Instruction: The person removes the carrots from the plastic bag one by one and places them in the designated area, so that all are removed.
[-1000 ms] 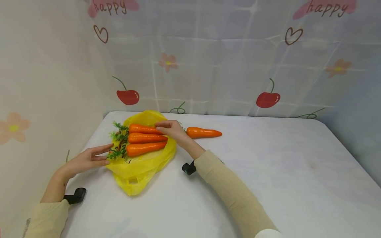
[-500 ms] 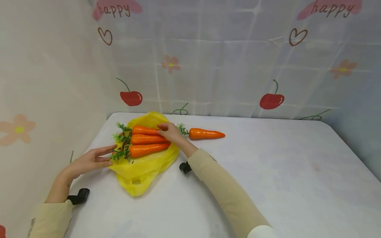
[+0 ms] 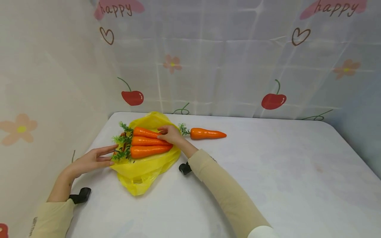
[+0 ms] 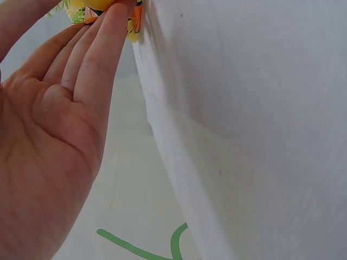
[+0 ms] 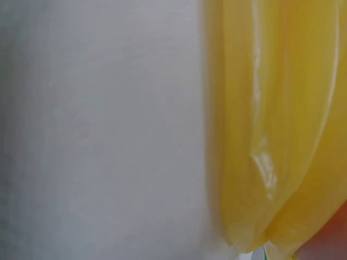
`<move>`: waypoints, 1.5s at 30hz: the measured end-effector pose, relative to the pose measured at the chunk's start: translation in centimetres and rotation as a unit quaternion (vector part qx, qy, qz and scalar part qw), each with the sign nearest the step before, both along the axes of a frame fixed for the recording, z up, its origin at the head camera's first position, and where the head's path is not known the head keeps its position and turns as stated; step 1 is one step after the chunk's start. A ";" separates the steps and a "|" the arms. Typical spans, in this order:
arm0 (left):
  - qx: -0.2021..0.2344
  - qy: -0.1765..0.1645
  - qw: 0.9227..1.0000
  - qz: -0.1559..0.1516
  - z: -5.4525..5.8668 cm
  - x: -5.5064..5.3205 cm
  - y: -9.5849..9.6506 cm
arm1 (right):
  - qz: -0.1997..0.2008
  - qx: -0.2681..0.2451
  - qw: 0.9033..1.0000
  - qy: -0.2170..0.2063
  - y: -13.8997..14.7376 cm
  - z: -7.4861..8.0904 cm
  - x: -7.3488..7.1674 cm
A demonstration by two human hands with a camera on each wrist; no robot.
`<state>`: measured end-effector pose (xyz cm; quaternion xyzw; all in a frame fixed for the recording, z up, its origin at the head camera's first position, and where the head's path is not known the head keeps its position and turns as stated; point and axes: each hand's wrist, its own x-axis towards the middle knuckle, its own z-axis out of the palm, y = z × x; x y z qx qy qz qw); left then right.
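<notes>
Three orange carrots with green leafy tops lie side by side on a yellow plastic bag (image 3: 140, 170), tips to the right. My right hand (image 3: 172, 135) pinches the farthest carrot (image 3: 146, 132) near its tip, between thumb and fingers. My left hand (image 3: 89, 161) is at the bag's left edge with its fingers straight, touching the bag beside the leafy tops (image 3: 120, 153). In the left wrist view, the left palm (image 4: 49, 124) is turned to the camera. The right wrist view shows the bag's yellow folds (image 5: 271, 108); the right hand's fingers are hidden there.
One more carrot (image 3: 207, 133) lies on the white table (image 3: 268, 172), right of the bag, tip pointing right. A patterned curtain (image 3: 220, 72) hangs behind the table's far edge, and a similar one (image 3: 44, 82) stands at the left.
The farthest carrot's tip has swung slightly nearer with my right hand, and the carrots have shifted a little toward me. The head view has drifted slightly. My left hand keeps its place at the bag.
</notes>
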<state>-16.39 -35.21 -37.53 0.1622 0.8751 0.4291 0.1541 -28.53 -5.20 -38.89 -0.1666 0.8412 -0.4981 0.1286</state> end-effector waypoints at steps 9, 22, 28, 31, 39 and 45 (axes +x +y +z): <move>0.006 0.001 1.000 -0.004 -0.3 -0.1 -0.1 | 0.007 0.031 0.999 0.013 -0.1 -0.3 0.0; 0.013 -0.005 1.000 -0.001 -0.4 -0.1 -0.2 | 0.010 0.014 1.000 0.019 -0.1 -0.5 0.1; 0.003 -0.002 1.000 0.004 -0.4 -0.2 -0.3 | 0.007 -0.018 1.000 0.010 0.1 -0.4 0.0; 0.005 -0.002 1.000 0.003 -0.3 -0.3 -0.3 | 0.005 -0.033 0.999 0.003 0.1 -0.2 0.1; 0.003 -0.005 1.000 0.002 -0.3 -0.3 -0.3 | 0.009 -0.058 0.998 -0.012 0.5 0.1 0.4; 0.013 -0.003 1.000 -0.006 0.0 -0.3 -0.3 | 0.015 -0.068 0.997 -0.023 1.2 0.0 0.6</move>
